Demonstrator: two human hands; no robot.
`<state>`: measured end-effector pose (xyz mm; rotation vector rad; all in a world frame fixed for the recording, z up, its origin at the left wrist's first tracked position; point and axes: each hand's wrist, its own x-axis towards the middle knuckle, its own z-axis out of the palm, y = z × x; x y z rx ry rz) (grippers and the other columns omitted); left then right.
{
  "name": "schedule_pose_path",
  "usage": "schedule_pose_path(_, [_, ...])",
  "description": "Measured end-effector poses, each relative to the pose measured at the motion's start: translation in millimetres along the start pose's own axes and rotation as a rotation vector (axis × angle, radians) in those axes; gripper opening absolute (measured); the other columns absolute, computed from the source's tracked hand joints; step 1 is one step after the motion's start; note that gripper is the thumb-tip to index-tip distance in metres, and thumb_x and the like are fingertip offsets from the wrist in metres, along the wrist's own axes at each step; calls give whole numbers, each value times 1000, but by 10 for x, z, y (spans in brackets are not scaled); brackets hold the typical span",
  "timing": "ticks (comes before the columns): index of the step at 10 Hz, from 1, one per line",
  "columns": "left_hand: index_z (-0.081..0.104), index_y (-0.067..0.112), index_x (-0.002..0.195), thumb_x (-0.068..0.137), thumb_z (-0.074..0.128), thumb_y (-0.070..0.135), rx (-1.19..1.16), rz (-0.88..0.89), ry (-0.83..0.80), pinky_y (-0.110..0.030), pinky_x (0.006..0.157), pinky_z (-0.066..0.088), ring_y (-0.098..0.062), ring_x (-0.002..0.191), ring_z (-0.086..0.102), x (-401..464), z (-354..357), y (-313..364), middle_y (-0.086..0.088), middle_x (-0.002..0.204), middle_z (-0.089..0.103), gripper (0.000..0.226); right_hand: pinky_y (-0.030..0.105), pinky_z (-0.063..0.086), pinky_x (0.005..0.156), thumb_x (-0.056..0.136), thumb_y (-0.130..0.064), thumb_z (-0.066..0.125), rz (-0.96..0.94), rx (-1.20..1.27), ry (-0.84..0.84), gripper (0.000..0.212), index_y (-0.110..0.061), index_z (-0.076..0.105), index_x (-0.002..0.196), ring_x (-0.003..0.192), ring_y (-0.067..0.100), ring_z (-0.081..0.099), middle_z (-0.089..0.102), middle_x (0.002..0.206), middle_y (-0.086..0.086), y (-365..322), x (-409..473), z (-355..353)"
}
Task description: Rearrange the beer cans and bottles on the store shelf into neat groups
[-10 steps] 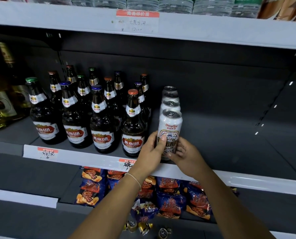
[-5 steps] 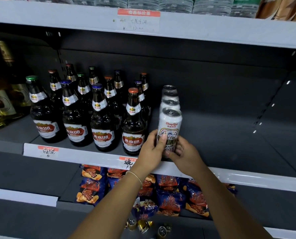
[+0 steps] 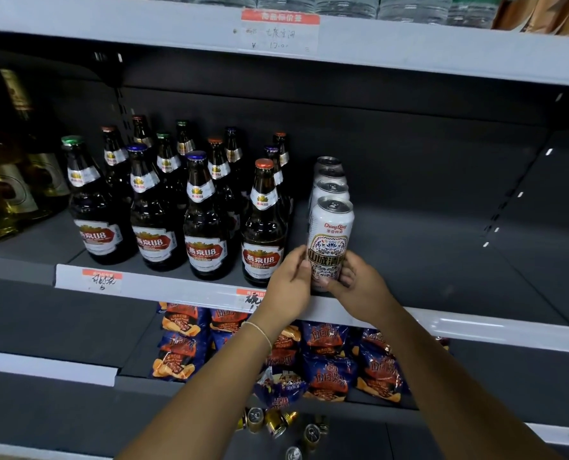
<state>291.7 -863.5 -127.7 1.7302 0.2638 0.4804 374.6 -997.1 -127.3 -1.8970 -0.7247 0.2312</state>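
A white Chong Qing beer can point(image 3: 330, 239) stands upright at the front edge of the grey middle shelf point(image 3: 442, 260), first in a row of white cans point(image 3: 330, 184) running back. My left hand point(image 3: 289, 280) grips its lower left side and my right hand point(image 3: 359, 287) grips its lower right side. Left of the cans stand several brown U8 beer bottles point(image 3: 206, 224) in rows, the nearest bottle point(image 3: 263, 227) almost touching my left hand.
Pale yellow-green bottles point(image 3: 7, 180) fill the shelf's far left. Right of the cans the shelf floor is bare. Blue snack bags point(image 3: 326, 356) lie on the shelf below, gold cans point(image 3: 276, 421) lower down. Water bottles point(image 3: 342, 5) stand on the top shelf.
The can has turned in my hands, so its large front label now faces me. Both hands stay low on the can at the same spot.
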Motion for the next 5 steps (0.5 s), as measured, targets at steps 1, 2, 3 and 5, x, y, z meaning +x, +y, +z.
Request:
schedule_pose_path(1, [49,16,136,101,41,13,20,12,-12,-35,110,39,-13,122,52,-32,-38,32,-1,131,57,36,25,51,99,85,-7,73,11,5,6,49,-28,53,125,103,-5,65,67,113,-17,-40,-24,-6])
schedule_pose_path(2, [52,14,133,99,40,6,37,28,-30,-28,104,42,-11,116,55,-106,-49,99,1,124,60,36,15,50,93,85,-6,74,5,36,2,52,-20,52,130,104,-7,64,66,115,-16,-45,-55,-5])
schedule_pose_path(3, [52,18,132,97,42,6,185,51,-83,-31,102,44,-16,115,56,-119,-85,167,-1,124,63,38,10,48,89,86,-8,73,-4,44,4,59,-15,48,139,107,-7,62,64,121,-13,-51,-110,-28])
schedule_pose_path(5, [50,12,135,96,43,7,366,38,-116,-30,104,42,-23,123,53,-228,-132,349,-7,132,59,40,32,46,107,90,-19,71,-6,29,35,70,-16,36,150,128,13,53,52,143,6,-80,-267,-186])
